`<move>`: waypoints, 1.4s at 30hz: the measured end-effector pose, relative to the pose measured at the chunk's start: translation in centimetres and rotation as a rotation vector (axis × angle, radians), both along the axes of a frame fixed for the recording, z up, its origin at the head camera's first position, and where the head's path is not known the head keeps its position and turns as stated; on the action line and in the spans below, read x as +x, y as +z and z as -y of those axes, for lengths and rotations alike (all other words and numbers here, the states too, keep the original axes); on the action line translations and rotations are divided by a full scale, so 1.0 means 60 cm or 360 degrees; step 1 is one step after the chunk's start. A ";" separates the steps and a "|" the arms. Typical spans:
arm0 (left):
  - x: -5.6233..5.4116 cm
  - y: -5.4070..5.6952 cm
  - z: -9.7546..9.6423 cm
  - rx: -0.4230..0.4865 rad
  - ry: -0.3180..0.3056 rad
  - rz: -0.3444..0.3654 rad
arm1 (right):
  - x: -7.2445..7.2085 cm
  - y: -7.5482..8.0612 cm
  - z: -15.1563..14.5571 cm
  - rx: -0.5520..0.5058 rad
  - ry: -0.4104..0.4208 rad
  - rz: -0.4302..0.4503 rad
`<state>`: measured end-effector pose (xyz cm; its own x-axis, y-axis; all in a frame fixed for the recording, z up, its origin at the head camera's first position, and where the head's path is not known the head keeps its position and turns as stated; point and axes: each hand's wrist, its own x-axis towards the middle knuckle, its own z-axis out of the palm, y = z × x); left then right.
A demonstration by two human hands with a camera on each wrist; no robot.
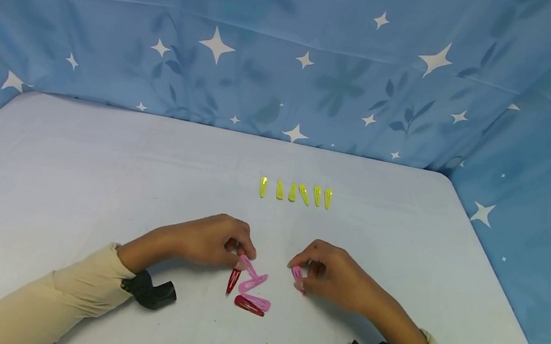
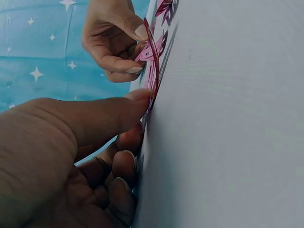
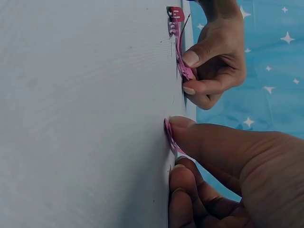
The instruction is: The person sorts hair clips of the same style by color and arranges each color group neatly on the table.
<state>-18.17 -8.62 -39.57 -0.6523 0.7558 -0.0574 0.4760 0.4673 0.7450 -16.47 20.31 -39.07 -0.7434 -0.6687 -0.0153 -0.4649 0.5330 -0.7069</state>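
Note:
My right hand pinches a pink snap hair clip between thumb and fingers, low over the white table. To its left, my left hand has thumb and fingertips on the upper end of another pink hair clip and appears to pinch it. A third pink clip touches that clip's lower end. One red hair clip lies just below the left thumb. Nearer me, a second red clip lies against a further pink clip. In the right wrist view, the right thumb presses on its pink clip.
Several yellow hair clips lie in a row farther back on the white table. Blue star-patterned cloth hangs behind and at the sides. A dark wrist mount is strapped on each wrist.

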 end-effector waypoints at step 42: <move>-0.024 -0.002 0.006 0.0323 0.0225 0.0021 | -0.009 -0.005 0.012 -0.0138 -0.0106 0.0015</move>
